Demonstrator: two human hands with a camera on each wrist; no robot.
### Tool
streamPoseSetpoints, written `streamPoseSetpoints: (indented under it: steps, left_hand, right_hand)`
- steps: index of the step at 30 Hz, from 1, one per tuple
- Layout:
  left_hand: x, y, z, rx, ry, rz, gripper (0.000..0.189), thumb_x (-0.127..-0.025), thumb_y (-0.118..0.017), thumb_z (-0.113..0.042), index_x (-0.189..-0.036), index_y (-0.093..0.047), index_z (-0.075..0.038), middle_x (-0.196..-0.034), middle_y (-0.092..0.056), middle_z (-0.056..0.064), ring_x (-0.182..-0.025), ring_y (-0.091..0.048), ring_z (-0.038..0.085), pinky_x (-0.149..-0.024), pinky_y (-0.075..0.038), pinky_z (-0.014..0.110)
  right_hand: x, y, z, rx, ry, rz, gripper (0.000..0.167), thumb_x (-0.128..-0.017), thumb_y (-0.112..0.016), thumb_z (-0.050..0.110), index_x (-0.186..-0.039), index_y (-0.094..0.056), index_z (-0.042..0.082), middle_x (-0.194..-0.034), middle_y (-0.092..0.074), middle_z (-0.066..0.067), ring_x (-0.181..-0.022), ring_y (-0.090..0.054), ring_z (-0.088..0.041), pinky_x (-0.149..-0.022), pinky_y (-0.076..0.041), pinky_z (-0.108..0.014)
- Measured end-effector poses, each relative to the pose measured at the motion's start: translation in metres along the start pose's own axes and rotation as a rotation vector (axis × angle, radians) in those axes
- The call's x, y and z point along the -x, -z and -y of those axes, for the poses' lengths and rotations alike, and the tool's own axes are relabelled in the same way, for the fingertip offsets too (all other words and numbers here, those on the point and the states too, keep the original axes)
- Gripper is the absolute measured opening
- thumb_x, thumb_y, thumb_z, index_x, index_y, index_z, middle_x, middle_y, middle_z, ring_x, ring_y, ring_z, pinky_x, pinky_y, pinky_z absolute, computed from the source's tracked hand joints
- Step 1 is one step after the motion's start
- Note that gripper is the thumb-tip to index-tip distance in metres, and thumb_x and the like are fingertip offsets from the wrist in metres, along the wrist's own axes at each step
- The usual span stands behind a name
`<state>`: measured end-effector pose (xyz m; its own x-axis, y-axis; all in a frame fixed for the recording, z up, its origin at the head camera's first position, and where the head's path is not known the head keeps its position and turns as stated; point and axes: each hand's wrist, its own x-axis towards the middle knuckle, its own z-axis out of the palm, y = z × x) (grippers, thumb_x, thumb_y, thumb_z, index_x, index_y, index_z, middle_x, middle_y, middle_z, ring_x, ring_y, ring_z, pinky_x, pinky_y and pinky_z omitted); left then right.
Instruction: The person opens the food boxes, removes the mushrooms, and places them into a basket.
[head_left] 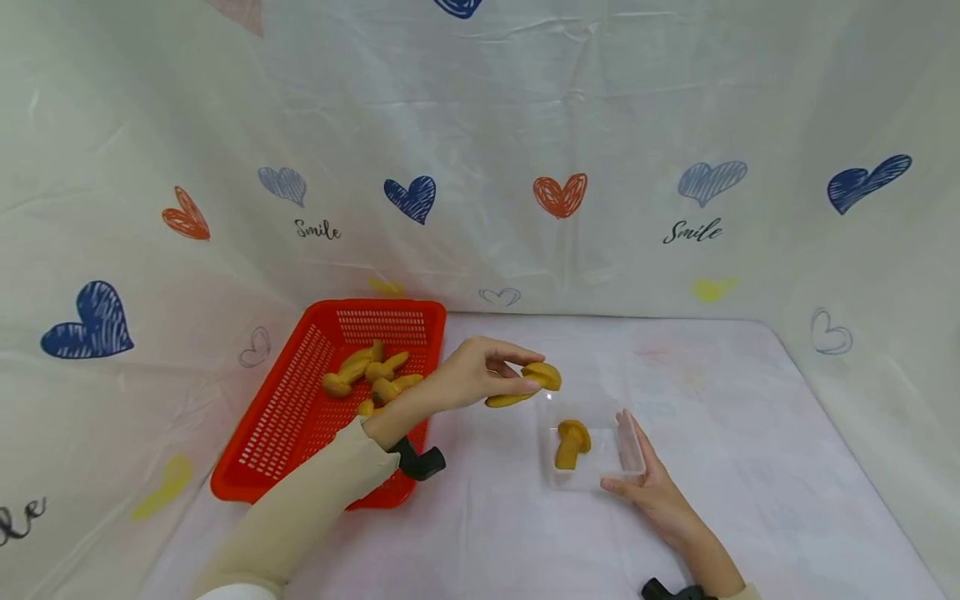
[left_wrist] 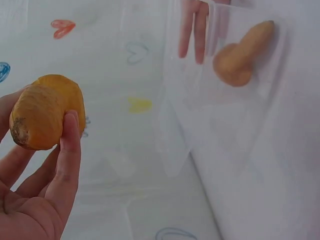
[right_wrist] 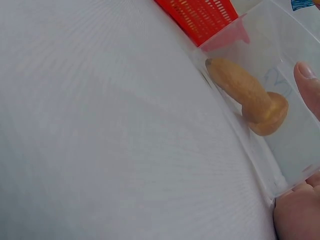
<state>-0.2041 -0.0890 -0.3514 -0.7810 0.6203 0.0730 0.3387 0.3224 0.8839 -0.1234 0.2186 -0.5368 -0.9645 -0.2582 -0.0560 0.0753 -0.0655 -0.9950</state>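
Note:
My left hand (head_left: 471, 375) pinches a yellow-brown mushroom (head_left: 544, 376) between thumb and fingers, up and to the left of a clear plastic box (head_left: 602, 450). In the left wrist view, the stem end of this held mushroom (left_wrist: 35, 122) faces the camera. Another mushroom (head_left: 573, 440) lies inside the box, toward its left side; the right wrist view shows the same mushroom (right_wrist: 247, 95) through the clear wall. With thumb and fingers, my right hand (head_left: 660, 498) grips the box by its right wall.
A red slotted basket (head_left: 258, 446) stands on the left with several mushrooms (head_left: 378, 367) in it, partly covered by my left forearm. White cloth (head_left: 495, 517) covers the table. Behind it hangs a pale curtain (head_left: 480, 108) printed with hearts.

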Motion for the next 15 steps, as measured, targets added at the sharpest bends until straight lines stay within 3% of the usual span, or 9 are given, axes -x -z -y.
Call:
streamPoseSetpoints:
  steps: [5, 11, 15]
  left_hand:
    - [0.018, 0.022, 0.0, 0.019, 0.067, -0.066, 0.043, -0.089, -0.078, -0.022, -0.13, -0.068, -0.011, -0.113, -0.071, 0.003, -0.089, -0.07, 0.018, -0.075, -0.059, 0.035]
    - [0.037, 0.048, 0.004, -0.028, 0.067, -0.169, 0.042, -0.089, -0.078, -0.021, -0.128, -0.07, -0.011, -0.113, -0.071, 0.005, -0.09, -0.07, 0.019, -0.074, -0.059, 0.035]
    - [0.049, 0.061, 0.006, -0.059, 0.101, -0.219, 0.041, -0.088, -0.078, -0.023, -0.127, -0.07, -0.012, -0.111, -0.07, 0.003, -0.09, -0.069, 0.021, -0.072, -0.059, 0.033]
  right_hand:
    - [0.002, 0.0, -0.001, -0.013, 0.009, 0.011, 0.11, -0.085, -0.071, -0.009, -0.161, -0.004, 0.034, -0.166, 0.015, -0.005, -0.132, -0.027, -0.013, -0.09, -0.051, -0.021]
    - [0.002, 0.0, 0.0, 0.007, -0.002, 0.01, 0.11, -0.086, -0.072, -0.007, -0.161, -0.003, 0.035, -0.165, 0.017, -0.006, -0.131, -0.024, -0.024, -0.089, -0.05, -0.019]
    - [0.002, 0.0, 0.0, 0.004, -0.005, 0.016, 0.11, -0.086, -0.072, -0.006, -0.161, -0.002, 0.034, -0.165, 0.017, -0.006, -0.132, -0.023, -0.019, -0.091, -0.049, -0.019]
